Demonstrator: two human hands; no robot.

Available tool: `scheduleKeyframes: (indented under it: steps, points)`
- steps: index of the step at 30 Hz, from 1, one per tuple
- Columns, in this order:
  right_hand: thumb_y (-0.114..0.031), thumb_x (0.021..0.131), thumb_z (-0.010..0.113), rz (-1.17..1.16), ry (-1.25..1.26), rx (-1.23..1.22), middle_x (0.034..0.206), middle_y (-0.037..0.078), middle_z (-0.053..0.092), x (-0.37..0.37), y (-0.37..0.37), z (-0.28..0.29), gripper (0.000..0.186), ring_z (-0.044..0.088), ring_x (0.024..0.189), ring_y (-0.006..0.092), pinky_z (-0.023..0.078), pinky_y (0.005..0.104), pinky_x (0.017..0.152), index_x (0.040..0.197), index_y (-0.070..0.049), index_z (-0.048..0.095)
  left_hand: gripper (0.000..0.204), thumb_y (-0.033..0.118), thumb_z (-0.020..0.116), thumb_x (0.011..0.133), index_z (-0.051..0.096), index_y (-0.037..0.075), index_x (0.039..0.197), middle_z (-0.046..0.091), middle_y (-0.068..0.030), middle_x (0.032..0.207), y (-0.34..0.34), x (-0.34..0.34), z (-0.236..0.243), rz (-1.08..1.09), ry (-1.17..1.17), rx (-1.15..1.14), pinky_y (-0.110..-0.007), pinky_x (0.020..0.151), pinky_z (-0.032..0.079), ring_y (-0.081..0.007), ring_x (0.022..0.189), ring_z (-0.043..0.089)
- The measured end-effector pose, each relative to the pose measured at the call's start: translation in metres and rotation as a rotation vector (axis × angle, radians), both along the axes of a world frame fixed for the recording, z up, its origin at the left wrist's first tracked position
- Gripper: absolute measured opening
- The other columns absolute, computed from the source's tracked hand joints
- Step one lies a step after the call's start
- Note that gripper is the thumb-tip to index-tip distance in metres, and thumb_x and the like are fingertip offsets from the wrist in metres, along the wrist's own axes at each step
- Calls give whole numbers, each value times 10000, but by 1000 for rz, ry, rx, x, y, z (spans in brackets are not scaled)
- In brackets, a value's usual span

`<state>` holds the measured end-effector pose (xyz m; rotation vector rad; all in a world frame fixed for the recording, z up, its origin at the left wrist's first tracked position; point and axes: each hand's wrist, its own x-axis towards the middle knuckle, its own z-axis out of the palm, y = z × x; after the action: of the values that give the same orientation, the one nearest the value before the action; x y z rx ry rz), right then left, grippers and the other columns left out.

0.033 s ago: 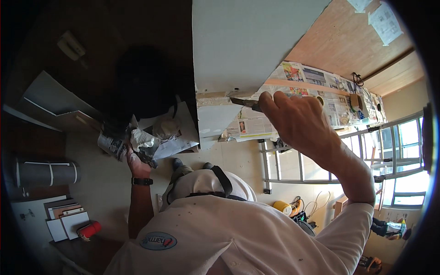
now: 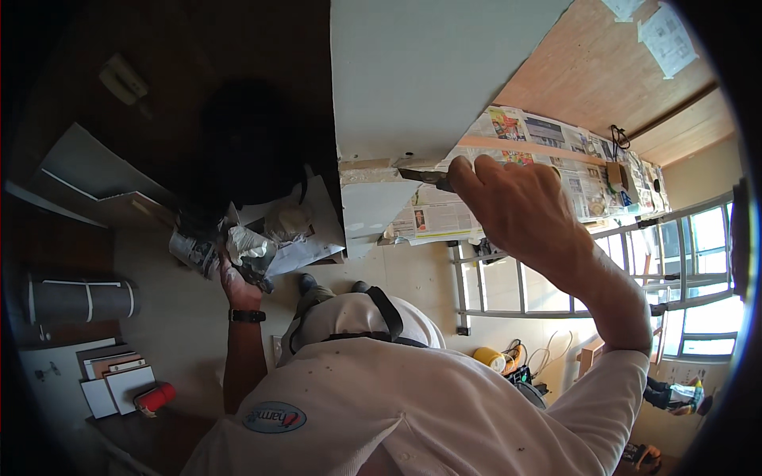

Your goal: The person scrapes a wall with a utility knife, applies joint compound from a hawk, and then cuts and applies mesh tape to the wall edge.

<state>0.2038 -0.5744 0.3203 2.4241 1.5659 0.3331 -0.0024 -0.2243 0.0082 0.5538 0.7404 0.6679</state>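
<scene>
My right hand (image 2: 516, 206) is closed round a putty knife (image 2: 425, 178). The knife's dark blade lies against a whitish, rough seam (image 2: 369, 173) near the lower end of a pale panel (image 2: 421, 71). Low on the left, my left hand (image 2: 240, 290) grips a crumpled bundle (image 2: 252, 242) smeared with a white paste that looks like putty. The bundle covers most of those fingers, and its exact make-up is too dark to tell. Just right of it, a lump in clear wrapping (image 2: 288, 222) rests on white sheets.
Newspaper (image 2: 452, 214) covers the surface under my right hand, with a wooden strip (image 2: 532, 149) across it. A metal ladder (image 2: 556, 274) lies to the right. A yellow object (image 2: 489, 359) and cables are on the floor. Boards (image 2: 131, 389) and a grey roll (image 2: 83, 299) are at left.
My right forearm has shifted very slightly to the right. The knife's blade stays at the seam, and my left hand keeps its hold.
</scene>
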Motion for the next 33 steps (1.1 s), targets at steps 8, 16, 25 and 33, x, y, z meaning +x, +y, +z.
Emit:
scheduleKeyframes:
  steps: [8,16,25,33]
  points:
    - [-109,929,602,37,4,-32,749,68,600,15,-2,8,118,629,568,177,466,361,512,1034,-65,571,461,460,494,1040,574,109,1328,633,-56,1269,10,-24,-28,-49,-189,-50,-425,974,515,-233,1107,626]
    - [-128,942,639,-449,454,81,775,181,660,6,-128,0,148,670,730,382,499,482,667,1001,-24,553,318,394,458,1061,592,127,1169,615,-27,1047,2,-39,1,-33,-130,-49,-382,883,521,-187,947,601]
    - [-204,926,700,-667,1203,1168,645,-30,546,-49,-71,-131,205,513,530,59,408,262,503,1053,-51,654,424,424,461,1054,595,103,1298,657,-45,1199,38,-5,-2,-223,-153,137,-395,979,510,-219,1097,632]
    - [-42,893,662,-124,1435,1665,896,25,607,-31,15,-139,249,589,757,123,485,269,705,1141,-48,658,407,456,490,1035,632,135,1240,665,-31,1181,63,-1,21,-383,-87,166,-434,981,504,-236,1085,624]
